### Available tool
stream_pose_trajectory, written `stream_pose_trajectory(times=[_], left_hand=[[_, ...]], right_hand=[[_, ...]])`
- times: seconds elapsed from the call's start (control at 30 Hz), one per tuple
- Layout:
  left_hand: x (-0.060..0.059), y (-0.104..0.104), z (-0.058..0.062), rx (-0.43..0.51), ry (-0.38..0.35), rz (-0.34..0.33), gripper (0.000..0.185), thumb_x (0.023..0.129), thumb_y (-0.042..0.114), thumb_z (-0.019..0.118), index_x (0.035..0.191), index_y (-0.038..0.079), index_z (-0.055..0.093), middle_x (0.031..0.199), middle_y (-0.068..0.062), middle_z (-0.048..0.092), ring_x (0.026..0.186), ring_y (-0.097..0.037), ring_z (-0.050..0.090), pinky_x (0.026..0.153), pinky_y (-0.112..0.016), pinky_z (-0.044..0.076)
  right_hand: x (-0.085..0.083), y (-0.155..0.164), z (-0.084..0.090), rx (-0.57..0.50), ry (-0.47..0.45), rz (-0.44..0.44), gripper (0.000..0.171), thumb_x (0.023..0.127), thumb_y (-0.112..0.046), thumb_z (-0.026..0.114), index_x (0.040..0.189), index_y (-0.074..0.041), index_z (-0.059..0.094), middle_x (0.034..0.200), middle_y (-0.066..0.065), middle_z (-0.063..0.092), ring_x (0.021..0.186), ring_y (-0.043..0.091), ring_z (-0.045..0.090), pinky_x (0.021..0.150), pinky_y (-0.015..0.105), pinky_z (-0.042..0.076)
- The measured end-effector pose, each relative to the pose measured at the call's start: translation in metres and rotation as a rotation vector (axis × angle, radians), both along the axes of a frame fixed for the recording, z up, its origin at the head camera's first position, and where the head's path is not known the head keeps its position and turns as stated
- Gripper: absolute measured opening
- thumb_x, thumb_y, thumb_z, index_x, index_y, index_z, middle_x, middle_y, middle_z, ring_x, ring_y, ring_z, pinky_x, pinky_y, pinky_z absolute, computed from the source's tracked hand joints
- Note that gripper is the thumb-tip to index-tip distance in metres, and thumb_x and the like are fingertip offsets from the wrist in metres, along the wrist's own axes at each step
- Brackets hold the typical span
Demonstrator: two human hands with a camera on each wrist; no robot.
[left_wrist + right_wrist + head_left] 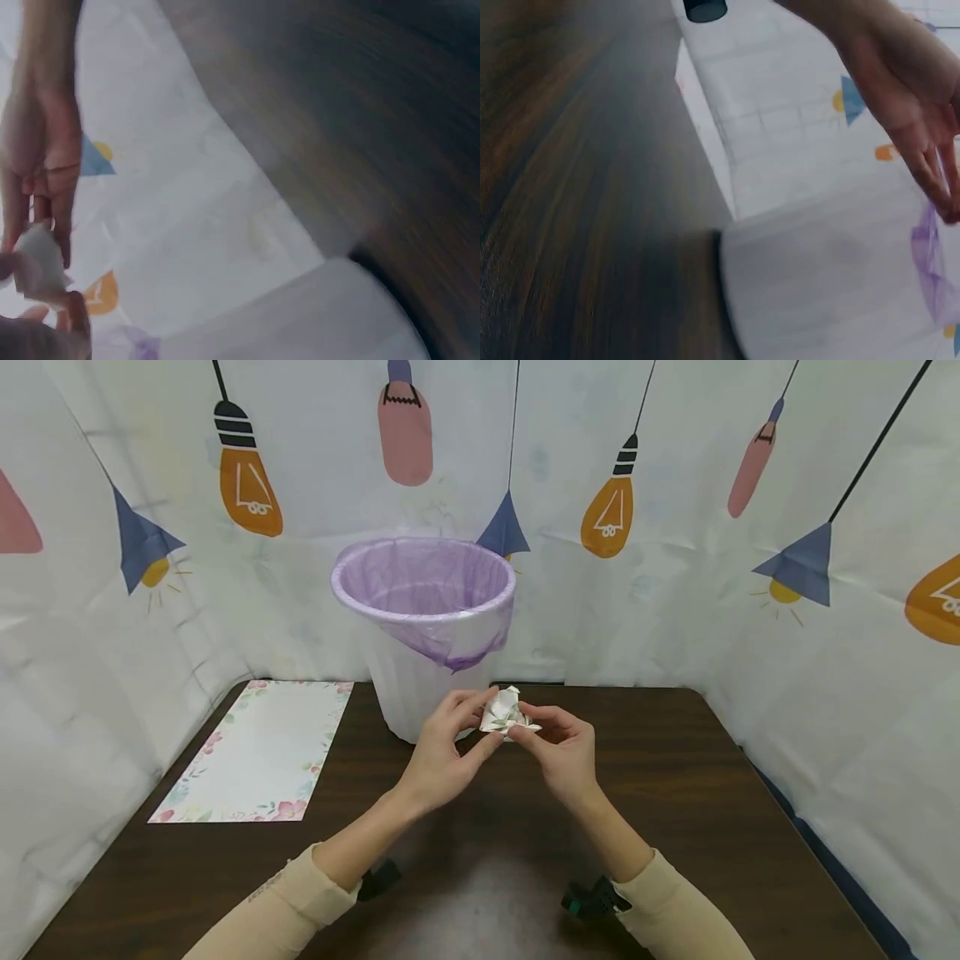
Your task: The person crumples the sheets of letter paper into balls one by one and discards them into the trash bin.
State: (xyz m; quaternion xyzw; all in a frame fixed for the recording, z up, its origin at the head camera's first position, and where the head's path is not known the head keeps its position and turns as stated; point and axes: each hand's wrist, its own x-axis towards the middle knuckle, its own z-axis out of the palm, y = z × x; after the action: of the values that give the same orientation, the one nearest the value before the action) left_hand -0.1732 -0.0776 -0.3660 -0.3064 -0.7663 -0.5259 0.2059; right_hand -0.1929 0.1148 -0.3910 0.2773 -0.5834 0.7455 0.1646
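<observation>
Both hands are raised in front of the bin in the head view, with a crumpled piece of white paper (506, 712) between them. My left hand (442, 756) pinches its left side with thumb and fingers. On the other side my right hand (562, 752) grips it between thumb and fingertips. Faint green and pink marks show on the crumpled paper. In the left wrist view the crumpled paper (41, 262) lies between the fingertips of both hands. The right wrist view catches the left hand (915, 105), while the paper is out of sight there.
Behind the hands stands a white bin (405, 668) lined with a purple bag (427, 577). A flat sheet with a floral border (258, 752) lies on the left of the dark wooden table (660, 793). White cloth printed with lamps (690, 610) encloses the back and sides.
</observation>
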Motion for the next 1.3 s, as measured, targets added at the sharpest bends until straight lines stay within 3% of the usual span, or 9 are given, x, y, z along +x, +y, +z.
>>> stream_pose_trajectory(times=[0.13,0.23,0.33,0.5,0.7,0.83,0.93,1.13,1.3], left_hand=[[0.004,-0.006,0.003,-0.052,-0.06,-0.006,0.073,0.081,0.011,0.09,0.146,0.005,0.057,0.127,-0.005,0.057,0.115,-0.019,0.058,0.098,-0.035,0.053],[0.002,-0.01,0.002,-0.074,-0.067,0.011,0.071,0.076,0.011,0.093,0.139,0.004,0.062,0.121,-0.003,0.059,0.11,-0.017,0.06,0.095,-0.034,0.054],[-0.001,-0.013,0.0,-0.089,-0.058,0.018,0.064,0.077,0.012,0.093,0.134,0.002,0.065,0.114,-0.004,0.062,0.104,-0.016,0.062,0.091,-0.033,0.056],[-0.003,-0.016,-0.007,-0.138,-0.055,0.016,0.058,0.081,0.015,0.09,0.132,0.001,0.066,0.109,-0.003,0.063,0.099,-0.016,0.062,0.089,-0.032,0.056],[-0.007,-0.015,-0.011,-0.133,-0.048,-0.034,0.053,0.082,0.013,0.089,0.129,0.001,0.067,0.108,-0.002,0.064,0.099,-0.016,0.061,0.089,-0.039,0.057],[-0.008,-0.016,-0.01,-0.143,-0.045,-0.045,0.05,0.082,0.014,0.089,0.126,0.003,0.069,0.103,0.002,0.064,0.092,-0.014,0.06,0.082,-0.037,0.057],[-0.008,-0.016,-0.009,-0.143,-0.052,-0.046,0.046,0.083,0.015,0.088,0.124,0.004,0.07,0.101,0.004,0.064,0.09,-0.013,0.06,0.077,-0.036,0.055],[-0.008,-0.015,-0.011,-0.072,-0.106,-0.072,0.041,0.084,0.012,0.087,0.121,0.005,0.072,0.101,0.003,0.067,0.093,-0.015,0.064,0.081,-0.039,0.057],[-0.007,-0.013,-0.016,0.044,-0.208,-0.082,0.052,0.082,0.008,0.088,0.129,0.007,0.068,0.106,-0.001,0.07,0.099,-0.018,0.066,0.09,-0.035,0.056]], right_hand=[[0.002,-0.003,-0.004,0.094,0.062,0.001,0.031,0.084,0.003,0.082,0.111,0.012,0.071,0.107,0.01,0.074,0.095,0.019,0.071,0.078,0.03,0.06],[0.002,-0.003,-0.005,0.152,0.084,-0.008,0.033,0.083,0.0,0.084,0.112,0.011,0.072,0.105,0.011,0.072,0.101,0.022,0.067,0.083,0.03,0.057],[0.001,0.0,-0.005,0.214,0.055,0.033,0.034,0.085,-0.004,0.083,0.115,0.008,0.073,0.105,0.011,0.071,0.1,0.022,0.065,0.085,0.03,0.055],[-0.002,0.011,-0.01,0.299,-0.037,0.146,0.032,0.09,-0.001,0.078,0.12,0.007,0.071,0.119,0.014,0.072,0.107,0.022,0.068,0.089,0.033,0.057],[-0.007,0.015,-0.011,0.255,-0.055,0.183,0.05,0.087,0.006,0.078,0.134,0.007,0.061,0.12,0.016,0.069,0.099,0.022,0.07,0.08,0.032,0.06],[-0.013,0.018,-0.01,0.273,-0.061,0.285,0.058,0.09,0.001,0.077,0.143,0.004,0.054,0.127,0.016,0.063,0.092,0.021,0.069,0.075,0.03,0.059],[-0.017,0.02,-0.01,0.305,-0.045,0.329,0.055,0.093,-0.007,0.077,0.142,0.004,0.056,0.125,0.015,0.063,0.091,0.021,0.069,0.073,0.032,0.059],[-0.02,0.018,-0.013,0.276,-0.03,0.349,0.05,0.093,-0.012,0.078,0.134,0.008,0.057,0.117,0.02,0.065,0.091,0.021,0.068,0.071,0.034,0.059],[-0.022,0.015,-0.018,0.228,-0.022,0.337,0.052,0.092,-0.013,0.08,0.132,0.009,0.056,0.128,0.015,0.064,0.105,0.021,0.066,0.076,0.03,0.059]])
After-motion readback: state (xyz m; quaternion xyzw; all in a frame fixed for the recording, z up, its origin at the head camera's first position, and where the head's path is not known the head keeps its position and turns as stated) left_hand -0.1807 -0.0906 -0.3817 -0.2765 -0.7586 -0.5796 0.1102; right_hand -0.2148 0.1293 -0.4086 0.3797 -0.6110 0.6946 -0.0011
